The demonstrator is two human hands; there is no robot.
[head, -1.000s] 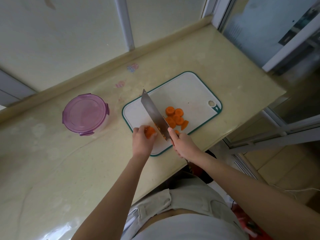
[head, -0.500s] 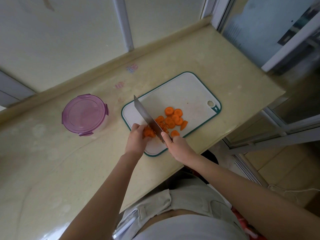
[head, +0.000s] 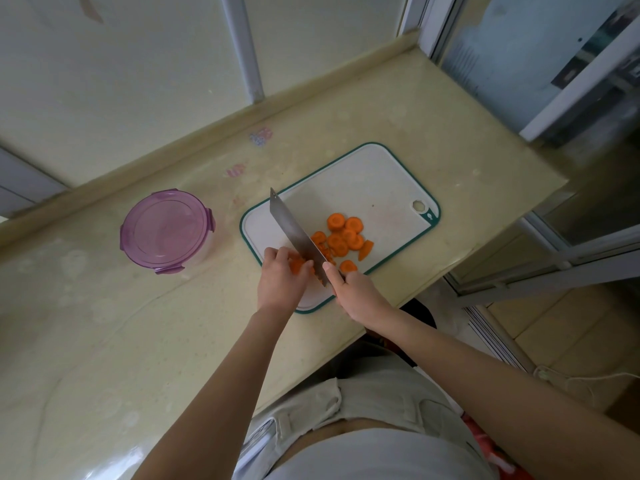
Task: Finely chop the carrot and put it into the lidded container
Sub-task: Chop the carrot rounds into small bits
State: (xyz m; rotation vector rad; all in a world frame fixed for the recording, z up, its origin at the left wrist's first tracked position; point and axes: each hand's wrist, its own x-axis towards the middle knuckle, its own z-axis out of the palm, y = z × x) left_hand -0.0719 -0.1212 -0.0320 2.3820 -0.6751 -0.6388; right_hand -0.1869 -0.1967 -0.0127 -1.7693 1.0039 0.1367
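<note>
The left hand (head: 280, 278) is curled over the carrot stub (head: 297, 265) at the near end of the cutting board (head: 363, 174), the cleaver (head: 294, 230) is gripped in the right hand (head: 356, 292) just beside it, cut slices (head: 346, 237) are piled right of the blade, and the closed purple-lidded container (head: 166, 230) is set on the counter (head: 104, 341) left of the board

left hand (head: 278, 280) holding carrot stub (head: 296, 266) on cutting board (head: 363, 181), right hand (head: 360, 296) gripping knife (head: 294, 230), slices (head: 337, 242) just beside it

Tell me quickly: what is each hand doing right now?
Left hand: fingers curled round the carrot, holding it on the cutting board.
Right hand: gripping the knife, blade beside the carrot.
</note>
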